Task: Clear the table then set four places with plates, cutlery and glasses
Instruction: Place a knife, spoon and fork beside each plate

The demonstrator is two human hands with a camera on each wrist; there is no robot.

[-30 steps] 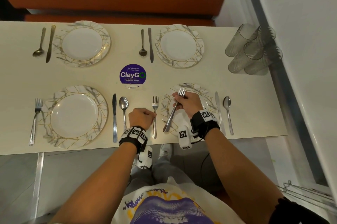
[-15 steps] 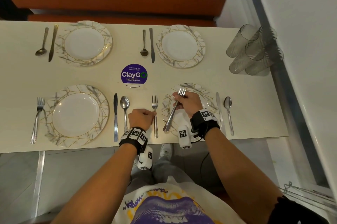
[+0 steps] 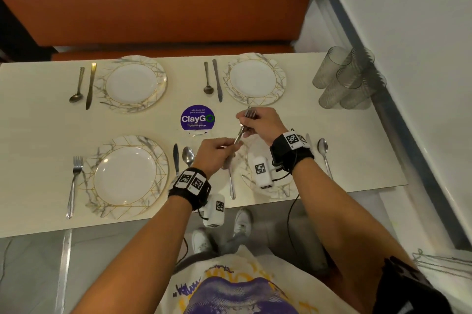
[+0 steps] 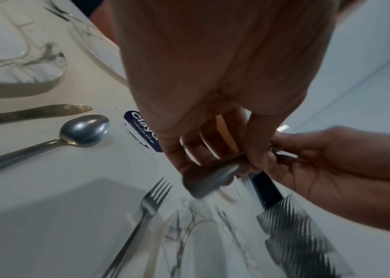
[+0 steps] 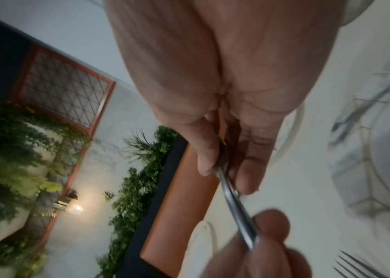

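Observation:
My right hand (image 3: 246,122) grips a steel fork (image 3: 240,132) near its tines, in the air between the near right plate (image 3: 283,191) and the far right plate (image 3: 255,78). My left hand (image 3: 224,146) pinches the same fork's handle end (image 4: 213,176). In the right wrist view the fork's shaft (image 5: 234,203) runs from my right fingers down to my left fingertips (image 5: 270,235). A second fork (image 3: 232,186) lies on the table left of the near right plate, partly under my left hand. My right wrist hides much of that plate.
The near left plate (image 3: 127,175) has a fork, a knife (image 3: 175,157) and a spoon (image 3: 188,156) beside it. The far left plate (image 3: 132,83) has a spoon and a knife. Several glasses (image 3: 347,81) lie at the far right edge. A purple sticker (image 3: 197,118) marks the table's middle.
My right hand has lifted the fork off the near right plate toward the table's middle. My left hand has left the fork lying on the table and taken the lifted fork's handle end.

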